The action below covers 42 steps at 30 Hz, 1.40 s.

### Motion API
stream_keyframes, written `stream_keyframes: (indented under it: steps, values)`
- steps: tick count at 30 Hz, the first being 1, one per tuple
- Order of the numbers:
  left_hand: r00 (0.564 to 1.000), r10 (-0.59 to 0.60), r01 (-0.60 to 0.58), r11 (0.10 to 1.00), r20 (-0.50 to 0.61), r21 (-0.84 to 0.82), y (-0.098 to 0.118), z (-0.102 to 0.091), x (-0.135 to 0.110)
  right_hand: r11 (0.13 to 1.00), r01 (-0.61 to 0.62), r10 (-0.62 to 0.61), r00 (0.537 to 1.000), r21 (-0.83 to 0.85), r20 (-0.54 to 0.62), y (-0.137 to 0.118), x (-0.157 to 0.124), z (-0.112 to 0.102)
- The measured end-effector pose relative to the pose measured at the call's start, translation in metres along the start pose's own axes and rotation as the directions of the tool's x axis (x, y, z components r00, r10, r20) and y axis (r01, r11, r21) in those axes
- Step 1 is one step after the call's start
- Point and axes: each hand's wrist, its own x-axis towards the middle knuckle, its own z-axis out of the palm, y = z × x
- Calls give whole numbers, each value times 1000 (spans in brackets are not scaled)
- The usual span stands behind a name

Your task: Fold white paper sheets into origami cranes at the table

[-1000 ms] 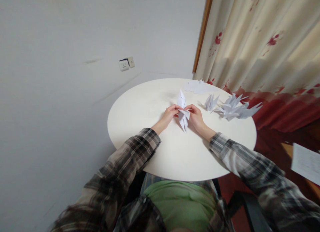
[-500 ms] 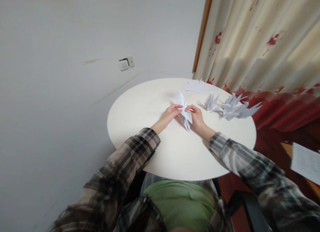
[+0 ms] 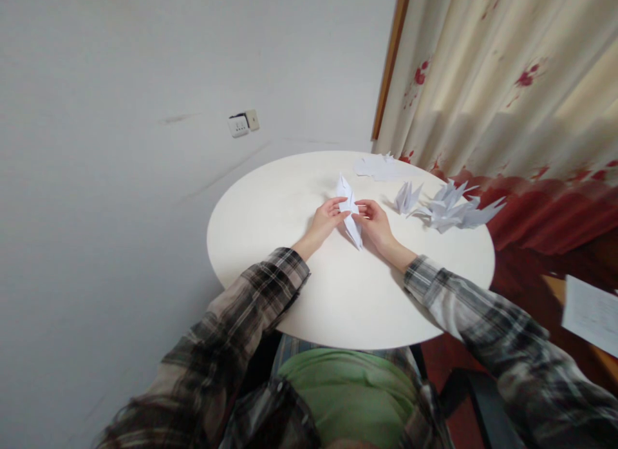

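A folded white origami paper (image 3: 354, 230), long and pointed at both ends, is held just over the middle of the round white table. My left hand (image 3: 326, 218) pinches its left side, thumb on top near the centre. On the opposite side, my right hand (image 3: 374, 223) grips the right edge between thumb and fingers. One point of the paper aims away from me and the other towards me. Part of its underside is hidden by my fingers.
Right of my hands stands a folded paper crane (image 3: 408, 198), beside a cluster of several more cranes (image 3: 451, 209). Flat paper pieces (image 3: 379, 167) lie at the back of the table (image 3: 270, 210). A wall socket (image 3: 238, 125) and a curtain (image 3: 483, 88) are beyond.
The paper's flaps have been brought together, so it looks narrower and smoother. It has tilted slightly left, and my right thumb has shifted onto its near part.
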Motion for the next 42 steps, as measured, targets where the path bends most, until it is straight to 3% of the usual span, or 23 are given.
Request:
stream_keyframes:
  steps: [5, 9, 11, 13, 16, 19, 21, 23, 28, 37, 42]
  values:
    - [979, 182, -172, 979, -88, 114, 0, 5, 0, 974, 144, -158, 985, -176, -68, -9, -3, -3]
    - [946, 293, -251, 934, -141, 254, 7, 5, -5, 851, 326, -375, 926, -411, -41, -22, -8, -4]
    - [931, 352, -307, 899, -97, 314, 11, 2, -8, 796, 398, -454, 891, -456, -16, -26, -11, -4]
    - [917, 394, -386, 841, 58, 379, 12, -2, -9, 774, 431, -494, 869, -463, -17, -29, -13, -3]
    - [918, 397, -363, 826, 12, 431, 8, -7, -9, 785, 425, -481, 877, -451, -10, -30, -13, -3]
    - [936, 333, -351, 883, 111, 310, -1, -9, -7, 820, 394, -431, 902, -416, 4, -27, -11, -3]
    - [967, 199, -228, 955, 158, 190, -6, -6, -4, 858, 352, -383, 924, -374, -11, -23, -8, -3]
    - [993, 79, -86, 992, 85, 87, -7, -2, -2, 902, 301, -327, 944, -310, -33, -19, -6, -4]
    - [993, -104, 107, 993, 57, -52, -5, 6, 2, 949, 243, -253, 967, -202, -22, -12, -3, -5]
    - [999, 19, -19, 1000, -28, 1, -6, 2, 7, 960, 194, -204, 979, -200, -26, -10, -2, -4]
    - [998, 59, -59, 998, -1, 3, -6, 1, 7, 963, 179, -184, 983, -203, -9, -11, -4, -3]
